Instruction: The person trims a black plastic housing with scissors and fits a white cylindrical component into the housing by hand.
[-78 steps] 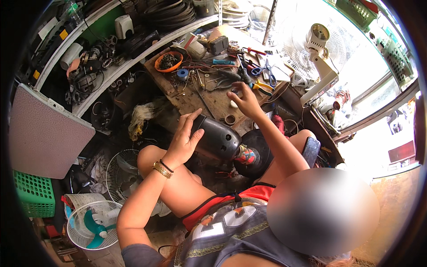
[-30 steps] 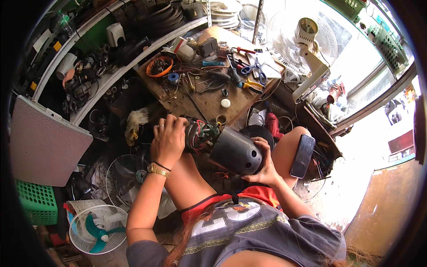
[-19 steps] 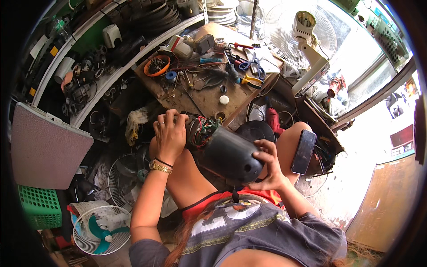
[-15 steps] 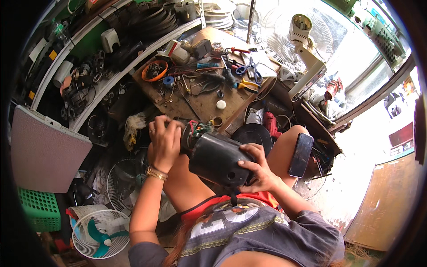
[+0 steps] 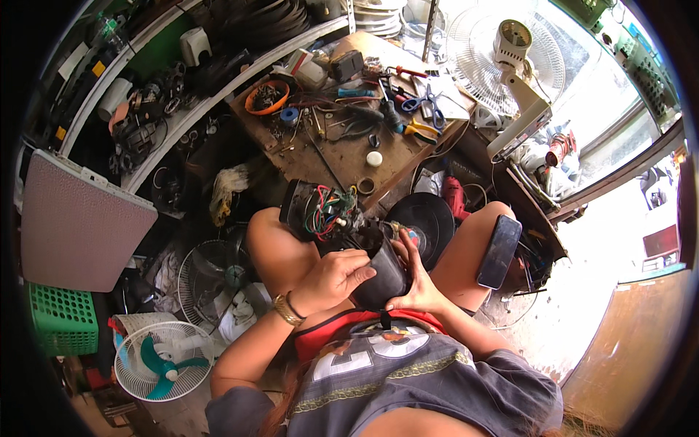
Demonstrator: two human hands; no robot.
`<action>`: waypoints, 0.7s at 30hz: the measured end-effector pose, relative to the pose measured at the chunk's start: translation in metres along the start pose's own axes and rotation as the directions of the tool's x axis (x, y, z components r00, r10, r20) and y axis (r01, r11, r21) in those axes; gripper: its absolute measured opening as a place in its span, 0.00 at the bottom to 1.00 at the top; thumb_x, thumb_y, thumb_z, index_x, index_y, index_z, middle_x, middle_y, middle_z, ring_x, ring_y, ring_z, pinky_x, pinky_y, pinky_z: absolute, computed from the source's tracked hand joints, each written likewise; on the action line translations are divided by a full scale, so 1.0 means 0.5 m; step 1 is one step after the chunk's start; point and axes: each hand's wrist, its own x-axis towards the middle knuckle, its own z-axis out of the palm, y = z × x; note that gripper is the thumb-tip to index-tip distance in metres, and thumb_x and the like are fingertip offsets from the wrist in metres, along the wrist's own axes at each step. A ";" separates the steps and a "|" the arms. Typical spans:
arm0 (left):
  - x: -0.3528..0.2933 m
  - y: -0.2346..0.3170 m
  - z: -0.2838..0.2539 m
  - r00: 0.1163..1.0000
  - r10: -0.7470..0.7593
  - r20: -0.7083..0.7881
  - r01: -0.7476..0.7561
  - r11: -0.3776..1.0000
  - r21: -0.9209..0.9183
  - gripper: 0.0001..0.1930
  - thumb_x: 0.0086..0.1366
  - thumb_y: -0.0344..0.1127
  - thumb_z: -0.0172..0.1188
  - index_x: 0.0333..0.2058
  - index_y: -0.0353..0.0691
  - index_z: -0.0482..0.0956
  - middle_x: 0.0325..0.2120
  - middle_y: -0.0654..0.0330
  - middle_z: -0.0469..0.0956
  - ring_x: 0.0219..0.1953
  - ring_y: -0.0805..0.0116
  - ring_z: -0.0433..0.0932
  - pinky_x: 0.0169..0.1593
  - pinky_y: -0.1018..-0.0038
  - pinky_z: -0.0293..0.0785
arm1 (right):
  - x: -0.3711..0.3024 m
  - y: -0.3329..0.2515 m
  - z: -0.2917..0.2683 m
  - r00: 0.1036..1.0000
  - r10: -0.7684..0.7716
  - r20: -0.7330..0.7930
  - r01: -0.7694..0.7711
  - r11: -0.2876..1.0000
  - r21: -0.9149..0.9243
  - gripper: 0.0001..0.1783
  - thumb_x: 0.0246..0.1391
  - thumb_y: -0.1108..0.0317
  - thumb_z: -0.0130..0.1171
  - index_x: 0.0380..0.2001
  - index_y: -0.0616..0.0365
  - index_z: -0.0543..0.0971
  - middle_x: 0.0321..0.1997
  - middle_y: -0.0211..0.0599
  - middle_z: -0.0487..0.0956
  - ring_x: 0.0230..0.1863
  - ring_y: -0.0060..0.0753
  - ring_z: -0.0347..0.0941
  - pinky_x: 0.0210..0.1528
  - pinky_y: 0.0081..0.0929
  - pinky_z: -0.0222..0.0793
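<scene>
While the right hand clasps one black cover between thumb and spread fingers, the left hand is half closed against its left side; whether it grips cannot be told. The cover is at the person's lap, long axis running away from the body, open end toward the near corner of the table. One dark wired part lies beyond it. Near that corner sit one brown ring and one white cap; one orange bowl stands by the left edge.
</scene>
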 end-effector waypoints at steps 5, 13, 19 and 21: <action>-0.057 -0.034 0.055 0.840 -0.163 -0.517 0.088 0.982 -0.166 0.12 0.72 0.38 0.53 0.32 0.36 0.77 0.30 0.61 0.74 0.35 0.69 0.72 0.40 0.73 0.66 | -0.021 -0.001 0.008 0.997 0.057 -0.061 -0.059 0.997 -0.045 0.73 0.31 0.41 0.80 0.73 0.62 0.48 0.74 0.51 0.51 0.76 0.49 0.46 0.75 0.44 0.40; -0.079 -0.135 0.071 0.723 -0.690 0.032 0.416 0.397 -0.818 0.19 0.71 0.37 0.55 0.56 0.35 0.75 0.55 0.61 0.76 0.57 0.73 0.72 0.61 0.74 0.64 | 0.003 -0.038 -0.018 0.999 0.014 0.049 0.004 0.933 -0.359 0.68 0.34 0.40 0.76 0.70 0.66 0.54 0.70 0.53 0.59 0.74 0.49 0.52 0.74 0.42 0.44; -0.057 -0.169 0.075 0.772 -0.630 -0.086 0.314 0.494 -0.811 0.19 0.68 0.37 0.61 0.56 0.38 0.76 0.54 0.62 0.78 0.56 0.70 0.74 0.63 0.71 0.63 | 0.037 -0.079 -0.041 0.991 0.087 0.097 -0.027 0.867 -0.497 0.64 0.35 0.42 0.72 0.70 0.67 0.55 0.70 0.61 0.59 0.73 0.57 0.54 0.74 0.44 0.46; -0.055 -0.187 0.068 0.756 -0.654 -0.005 0.334 0.392 -0.857 0.20 0.68 0.39 0.62 0.56 0.41 0.77 0.55 0.63 0.77 0.58 0.70 0.73 0.65 0.67 0.59 | 0.030 -0.066 -0.057 0.975 0.117 0.190 0.000 0.852 -0.523 0.63 0.35 0.43 0.72 0.70 0.61 0.56 0.70 0.61 0.59 0.71 0.59 0.55 0.72 0.48 0.50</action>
